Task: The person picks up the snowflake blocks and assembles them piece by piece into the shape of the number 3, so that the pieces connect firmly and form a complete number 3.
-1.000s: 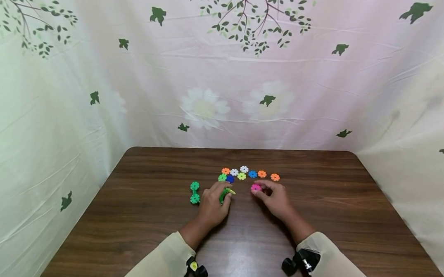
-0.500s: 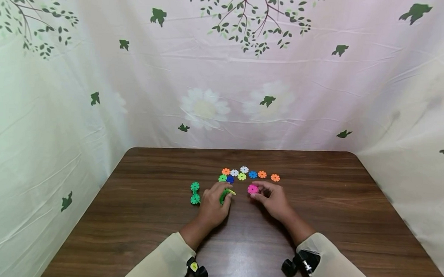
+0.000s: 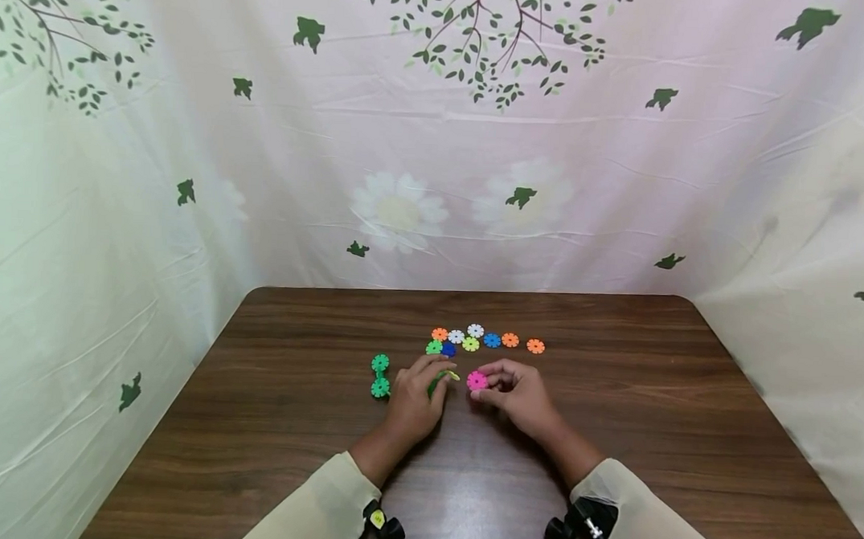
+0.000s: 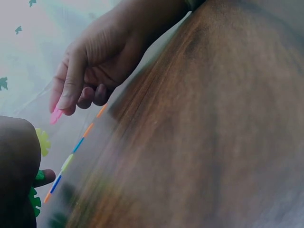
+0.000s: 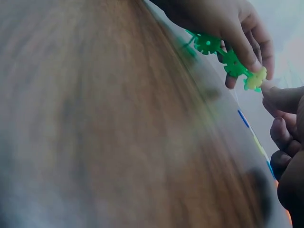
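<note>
Loose discs (image 3: 492, 340) toward far edge of surface (image 3: 251, 422) | narrow gap between left hand (image 3: 414, 393) and right hand (image 3: 524, 394) | left grip: seemingly pinching green-and-yellow chain (image 5: 232, 64) | right grip: pinching pink disc (image 3: 476, 382)

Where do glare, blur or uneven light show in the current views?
Head: pale glare on the table, low centre, with the pink disc fairly clear; left wrist: dim, table grain blurred; right wrist: table blurred too, backdrop washed out at upper right.
</note>
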The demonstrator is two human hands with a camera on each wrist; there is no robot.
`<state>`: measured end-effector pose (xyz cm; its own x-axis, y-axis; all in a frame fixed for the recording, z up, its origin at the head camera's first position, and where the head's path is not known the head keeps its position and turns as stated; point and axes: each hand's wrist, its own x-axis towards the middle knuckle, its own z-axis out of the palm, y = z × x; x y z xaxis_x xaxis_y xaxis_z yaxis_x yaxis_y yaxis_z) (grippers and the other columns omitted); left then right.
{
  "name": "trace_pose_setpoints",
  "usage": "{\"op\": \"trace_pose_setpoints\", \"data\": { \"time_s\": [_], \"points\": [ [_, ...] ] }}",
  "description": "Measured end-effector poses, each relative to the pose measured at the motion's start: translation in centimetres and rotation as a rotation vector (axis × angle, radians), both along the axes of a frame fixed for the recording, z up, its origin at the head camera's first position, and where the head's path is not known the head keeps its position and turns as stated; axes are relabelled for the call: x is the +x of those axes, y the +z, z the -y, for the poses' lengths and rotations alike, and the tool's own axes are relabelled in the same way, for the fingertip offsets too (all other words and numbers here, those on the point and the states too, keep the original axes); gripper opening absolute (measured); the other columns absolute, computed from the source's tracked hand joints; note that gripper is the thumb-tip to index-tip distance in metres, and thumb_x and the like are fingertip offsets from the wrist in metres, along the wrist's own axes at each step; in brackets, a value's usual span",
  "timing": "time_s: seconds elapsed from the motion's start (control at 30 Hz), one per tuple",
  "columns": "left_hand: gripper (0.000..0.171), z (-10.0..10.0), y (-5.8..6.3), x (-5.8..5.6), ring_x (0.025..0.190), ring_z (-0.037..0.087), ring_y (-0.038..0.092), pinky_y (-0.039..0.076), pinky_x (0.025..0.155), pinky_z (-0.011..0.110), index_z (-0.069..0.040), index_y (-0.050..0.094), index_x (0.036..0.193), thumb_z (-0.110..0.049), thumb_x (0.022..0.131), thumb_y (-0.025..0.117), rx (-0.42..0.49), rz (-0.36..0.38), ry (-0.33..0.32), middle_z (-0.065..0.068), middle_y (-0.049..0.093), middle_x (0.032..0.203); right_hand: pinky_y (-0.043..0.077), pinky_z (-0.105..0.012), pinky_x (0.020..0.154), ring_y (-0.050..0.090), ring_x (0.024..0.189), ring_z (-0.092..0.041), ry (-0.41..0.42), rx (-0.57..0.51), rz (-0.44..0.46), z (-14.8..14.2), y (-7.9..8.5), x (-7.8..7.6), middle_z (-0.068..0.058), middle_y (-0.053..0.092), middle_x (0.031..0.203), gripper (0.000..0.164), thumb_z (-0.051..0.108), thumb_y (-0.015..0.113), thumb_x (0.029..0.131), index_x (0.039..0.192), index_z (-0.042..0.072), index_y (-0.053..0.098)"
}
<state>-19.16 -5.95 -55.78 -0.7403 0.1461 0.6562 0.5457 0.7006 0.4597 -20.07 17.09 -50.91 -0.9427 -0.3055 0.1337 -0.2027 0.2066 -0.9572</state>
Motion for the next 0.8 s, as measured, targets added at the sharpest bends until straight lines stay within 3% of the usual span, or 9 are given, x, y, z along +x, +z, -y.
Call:
{"op": "trace_pose_setpoints", "data": {
  "time_s": [0.37,0.57,0.8],
  "points": [
    [0.024,-0.2,0.4,0.4,0.12,0.024,0.076,0.055,0.085,0.045,-0.02,0.079,0.126,-0.011,0.104,0.074,0.004,0.084,0.013,-0.001,0.074,0.135,0.048,-0.022,0.05,0.065,0.063,-0.014,0.001,-0.048,0.042,1.0,0.2,0.9,-0.021,0.081,0.095,0.029,0.002,0.09,0.087,0.112,-0.003,0.075],
    [0.024,-0.2,0.2,0.4,0.116,0.024,0.077,0.052,0.08,0.039,-0.019,0.079,0.125,-0.009,0.103,0.075,-0.006,0.014,0.006,-0.001,0.074,0.133,0.047,-0.021,0.05,0.065,0.063,-0.015,0.007,-0.05,0.044,1.2,0.1,1.0,-0.021,0.081,0.095,0.027,0.002,0.089,0.089,0.112,-0.002,0.075],
    [0.022,-0.8,2.8,1.8,0.11,0.029,0.077,0.053,0.077,0.042,-0.009,0.079,0.121,-0.002,0.1,0.076,-0.015,0.0,-0.015,0.009,0.076,0.128,0.047,-0.021,0.05,0.064,0.063,-0.014,0.011,-0.036,0.059,1.2,-0.1,0.9,-0.02,0.082,0.097,0.027,0.003,0.088,0.09,0.112,-0.002,0.075]
  ]
}}
